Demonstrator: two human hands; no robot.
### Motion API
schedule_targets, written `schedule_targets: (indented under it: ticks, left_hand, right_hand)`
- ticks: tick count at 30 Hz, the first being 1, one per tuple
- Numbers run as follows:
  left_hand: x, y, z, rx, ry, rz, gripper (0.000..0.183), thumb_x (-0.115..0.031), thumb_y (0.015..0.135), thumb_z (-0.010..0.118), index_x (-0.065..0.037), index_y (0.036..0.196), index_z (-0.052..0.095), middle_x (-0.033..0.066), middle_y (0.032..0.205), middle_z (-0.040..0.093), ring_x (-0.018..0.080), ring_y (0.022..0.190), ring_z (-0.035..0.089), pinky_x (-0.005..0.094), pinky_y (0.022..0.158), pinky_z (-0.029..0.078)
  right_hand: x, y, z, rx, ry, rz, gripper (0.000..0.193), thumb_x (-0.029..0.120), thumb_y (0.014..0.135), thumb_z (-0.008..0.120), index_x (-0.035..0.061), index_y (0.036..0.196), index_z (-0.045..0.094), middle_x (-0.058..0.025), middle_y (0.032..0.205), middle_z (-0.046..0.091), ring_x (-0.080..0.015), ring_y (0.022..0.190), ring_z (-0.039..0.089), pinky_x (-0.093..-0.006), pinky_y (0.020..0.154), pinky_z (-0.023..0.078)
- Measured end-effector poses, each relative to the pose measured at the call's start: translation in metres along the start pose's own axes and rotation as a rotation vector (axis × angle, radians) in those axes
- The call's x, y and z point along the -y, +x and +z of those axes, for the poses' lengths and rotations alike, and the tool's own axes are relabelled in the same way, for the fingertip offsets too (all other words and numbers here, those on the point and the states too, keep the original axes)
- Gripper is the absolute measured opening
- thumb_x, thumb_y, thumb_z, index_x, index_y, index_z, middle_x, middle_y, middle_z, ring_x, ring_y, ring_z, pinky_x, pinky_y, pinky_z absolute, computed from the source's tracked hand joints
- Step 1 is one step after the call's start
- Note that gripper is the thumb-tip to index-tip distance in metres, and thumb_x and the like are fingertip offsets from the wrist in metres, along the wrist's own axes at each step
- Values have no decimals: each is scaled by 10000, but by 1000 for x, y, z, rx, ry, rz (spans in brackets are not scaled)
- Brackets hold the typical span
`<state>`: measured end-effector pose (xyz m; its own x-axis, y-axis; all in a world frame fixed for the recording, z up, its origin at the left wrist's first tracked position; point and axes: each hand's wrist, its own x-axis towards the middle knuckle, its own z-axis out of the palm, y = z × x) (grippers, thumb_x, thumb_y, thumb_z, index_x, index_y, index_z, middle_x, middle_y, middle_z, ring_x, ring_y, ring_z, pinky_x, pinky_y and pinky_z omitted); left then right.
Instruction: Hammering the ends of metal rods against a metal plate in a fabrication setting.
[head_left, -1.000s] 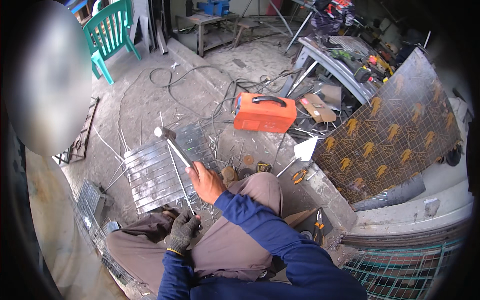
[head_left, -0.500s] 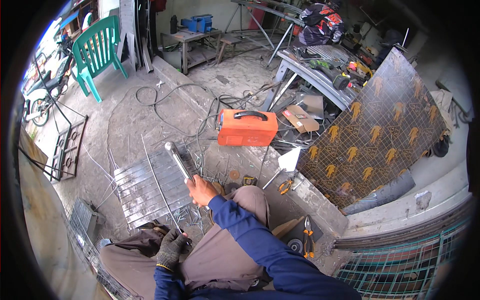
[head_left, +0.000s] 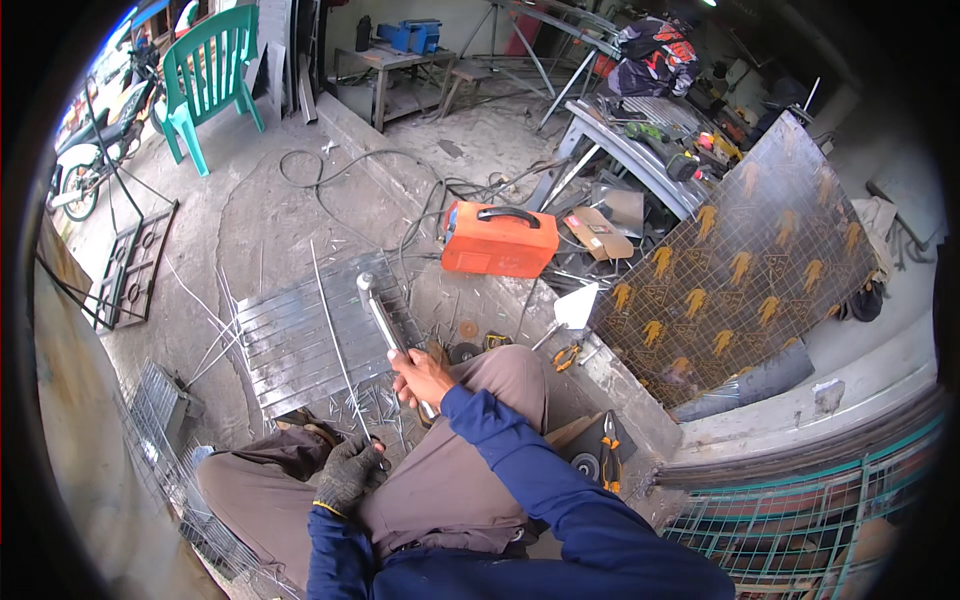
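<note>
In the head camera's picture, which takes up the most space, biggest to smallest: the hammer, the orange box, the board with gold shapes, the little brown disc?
By space covered, largest to smallest:
1. board with gold shapes
2. orange box
3. hammer, long but thin
4. brown disc

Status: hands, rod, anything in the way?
Left hand, gloved, gripping thin rod, which extends over ribbed metal sheet. Right hand gripping hammer. Loose metal offcuts by sheet's near edge.

Worn on the head, the left fisheye looks down and forward from close above the lap point(head_left: 440, 490); the floor point(head_left: 270, 210) recedes toward the frame's top.
</note>
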<state>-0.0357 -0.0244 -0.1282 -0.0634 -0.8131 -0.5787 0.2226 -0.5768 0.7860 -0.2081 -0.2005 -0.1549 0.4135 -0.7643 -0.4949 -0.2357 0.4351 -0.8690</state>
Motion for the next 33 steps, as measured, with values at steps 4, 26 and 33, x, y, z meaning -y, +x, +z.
schedule_targets:
  ticks: [4,26,33]
  left_hand:
    - [5,3,-8,94,-10,-62,181,-227,967,666,-52,1012,660,-15,824,644,71,695,589,234,640,472]
    - [21,7,-17,48,402,129,269,-297,939,647,-32,961,681,74,765,668,155,699,612,335,690,489]
    - [29,6,-21,18,500,167,282,-321,936,632,-47,975,687,102,785,679,200,723,646,366,724,505]
  right_hand:
    - [-4,-46,27,-91,130,46,455,489,1001,546,35,1024,524,-52,724,601,-106,466,516,-269,380,434]
    - [5,-63,74,-307,-487,-180,604,594,1013,435,26,899,607,-73,618,591,-233,635,618,-389,664,474]
    - [1,-27,80,-363,-395,-146,604,576,1018,438,9,923,622,-61,607,583,-189,600,602,-363,622,474]
